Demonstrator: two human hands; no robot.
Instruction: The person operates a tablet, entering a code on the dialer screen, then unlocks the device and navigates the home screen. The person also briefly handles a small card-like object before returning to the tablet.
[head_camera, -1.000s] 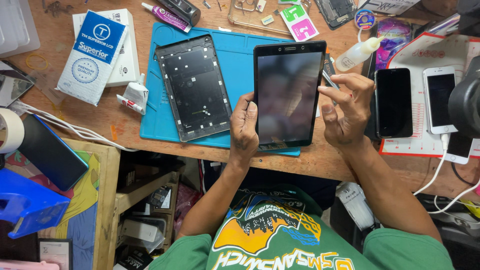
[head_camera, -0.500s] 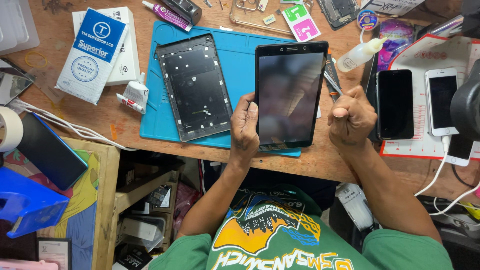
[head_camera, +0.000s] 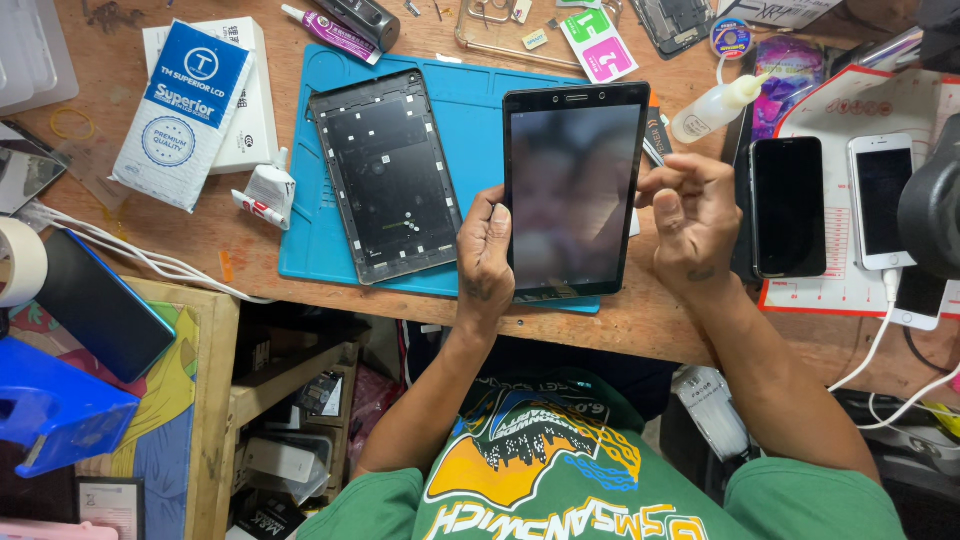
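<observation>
**Holding a tablet by one edge over a cluttered repair bench**

Scanning left to right. Far left: a tape roll (head_camera: 18, 262) at the frame edge, a dark phone (head_camera: 100, 305) lying on a lower wooden shelf, white cables (head_camera: 150, 262) trailing across the bench. A blue-and-white screen box (head_camera: 185, 110) sits on the wooden bench (head_camera: 250, 270), a small glue tube (head_camera: 265, 192) just beside it. A blue repair mat (head_camera: 480, 100) carries a tablet back housing (head_camera: 385, 175), inner side up, lying flat.

The left hand (head_camera: 487, 255) grips the tablet (head_camera: 572, 190) on its left long edge, thumb on the front bezel, fingers wrapped behind and hidden. Tablet is raised above the mat's right end, screen dark and facing the camera, top edge away from the person.

The right hand (head_camera: 690, 220) is just beside the tablet's right edge, not clearly touching it; fingers curled loosely together, thumb and forefinger near each other. Cannot tell if anything small is pinched between them.

Further right: a squeeze bottle (head_camera: 715, 105), a black phone (head_camera: 788, 205), a white phone (head_camera: 883, 200) on a red-bordered mat (head_camera: 850, 95).

Risks, as a judgement: one-handed edge grip means the tablet could slip or tip onto the housing or bench. Thumb pressure on the glass could flex or smudge it. Crowded bench; a hand swing could knock the bottle over.
</observation>
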